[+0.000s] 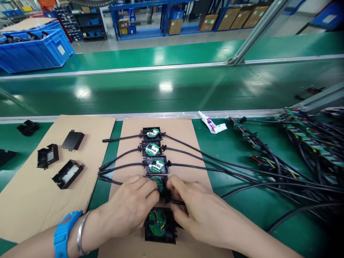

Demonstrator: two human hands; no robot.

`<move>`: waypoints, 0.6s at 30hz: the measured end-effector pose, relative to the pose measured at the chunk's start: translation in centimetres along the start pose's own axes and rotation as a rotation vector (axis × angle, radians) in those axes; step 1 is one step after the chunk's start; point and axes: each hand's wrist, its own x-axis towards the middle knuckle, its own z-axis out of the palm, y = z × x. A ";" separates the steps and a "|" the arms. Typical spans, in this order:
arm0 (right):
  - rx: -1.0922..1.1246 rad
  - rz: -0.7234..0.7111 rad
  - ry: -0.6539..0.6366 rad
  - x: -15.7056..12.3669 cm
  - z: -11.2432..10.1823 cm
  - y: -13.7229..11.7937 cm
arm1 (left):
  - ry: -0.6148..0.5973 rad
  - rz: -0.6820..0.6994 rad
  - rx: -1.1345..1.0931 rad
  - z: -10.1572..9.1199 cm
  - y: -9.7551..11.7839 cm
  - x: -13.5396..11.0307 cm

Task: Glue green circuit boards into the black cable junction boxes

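A column of black plastic boxes lies on cardboard, each with a round green circuit board inside. My left hand (134, 202) has its fingers curled over the left side of the fourth box, its circuit board (159, 183) partly covered. At that box's right end, my right hand (197, 211) pinches a black cable (177, 202) beside its grommet (167, 195). Nearer to me sits another open box (152, 236), its round board (157, 223) showing coloured wires. Beyond my hands, three boxes hold boards with white patches, such as this board (156, 165), and cables run out both sides.
Black box shells, including an open shell (67, 174), lie on the left cardboard (32, 206). A white tube (212, 123) rests behind, to the right. Bundled cables and wired boards (309, 139) crowd the right side. A blue crate (34, 52) stands at the far left.
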 end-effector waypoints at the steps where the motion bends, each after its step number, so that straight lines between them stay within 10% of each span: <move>1: -0.014 0.015 0.004 0.0 0.1 0.0 | 0.002 0.021 -0.020 0.5 -0.2 0.0; 18: -0.110 -0.214 0.243 0.6 2.3 0.9 | -0.028 -0.030 -0.160 1.3 -0.6 -1.1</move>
